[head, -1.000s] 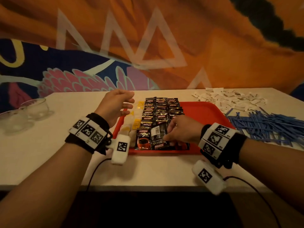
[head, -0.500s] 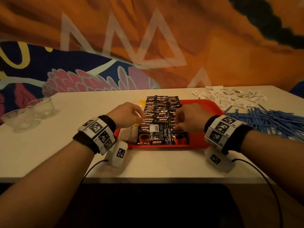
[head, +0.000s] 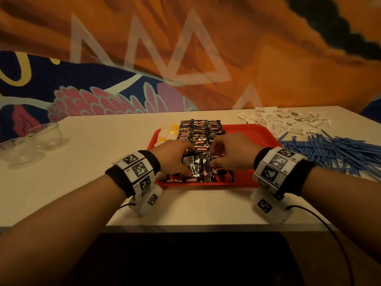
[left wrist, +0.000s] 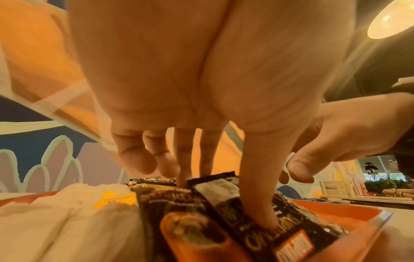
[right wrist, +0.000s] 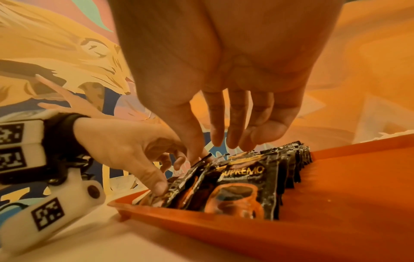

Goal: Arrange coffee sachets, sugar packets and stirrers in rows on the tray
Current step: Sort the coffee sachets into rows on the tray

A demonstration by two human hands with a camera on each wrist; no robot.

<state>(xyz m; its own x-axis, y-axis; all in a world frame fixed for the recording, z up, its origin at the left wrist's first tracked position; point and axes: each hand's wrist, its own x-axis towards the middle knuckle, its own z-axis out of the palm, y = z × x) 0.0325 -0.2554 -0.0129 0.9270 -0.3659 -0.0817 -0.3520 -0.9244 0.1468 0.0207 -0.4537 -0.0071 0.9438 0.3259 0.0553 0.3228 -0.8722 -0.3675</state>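
Note:
A red tray (head: 250, 137) holds rows of black coffee sachets (head: 198, 131) and a left column of white and yellow packets (head: 169, 131). My left hand (head: 181, 159) is over the front row and pinches one tilted coffee sachet (head: 195, 164), its white label side up. The thumb (left wrist: 262, 212) presses that sachet's face (left wrist: 224, 187) and two fingers sit behind its top edge. My right hand (head: 224, 155) hovers just to the right with fingers relaxed above the front sachets (right wrist: 244, 191). Its thumb (right wrist: 192, 141) reaches down to a sachet's top edge.
A loose pile of white sugar packets (head: 284, 120) lies at the back right of the white table. A heap of blue stirrers (head: 334, 149) lies right of the tray. Two glass cups (head: 45, 133) stand at the far left. The tray's right half is bare.
My left hand came down from above the tray's left edge to the front row and took hold of a sachet. My right hand moved slightly back from the front sachets.

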